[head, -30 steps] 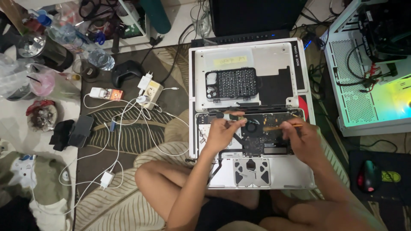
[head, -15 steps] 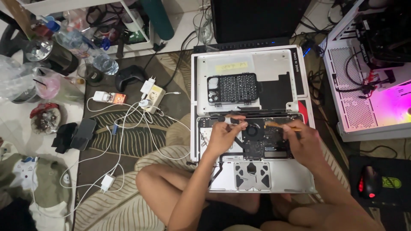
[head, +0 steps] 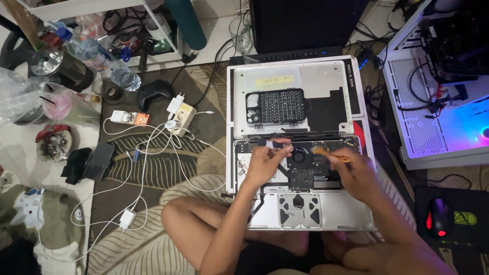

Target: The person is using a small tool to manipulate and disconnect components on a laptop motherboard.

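An opened silver laptop (head: 351, 214) lies on the floor in front of me, its inside board and round black fan (head: 301, 154) exposed. My left hand (head: 265, 164) rests on the board's left part and grips a dark screwdriver (head: 270, 144) lying crosswise. My right hand (head: 356, 173) holds a small orange-handled brush (head: 326, 152) whose tip points at the fan. Behind the laptop lies its removed bottom cover (head: 321, 76), and a black tray of screwdriver bits (head: 276, 107) sits on it.
A white power strip (head: 181, 114) with chargers and white cables lies to the left on the leaf-pattern rug (head: 153, 168). A black gamepad (head: 153, 92), bottles (head: 102, 58) and phones (head: 94, 162) sit further left. A lit white computer case (head: 438, 102) and mouse (head: 438, 216) are right.
The view has drifted slightly. Both hands stay over the laptop's board with only small shifts; the computer case's light went from green through pink to blue.
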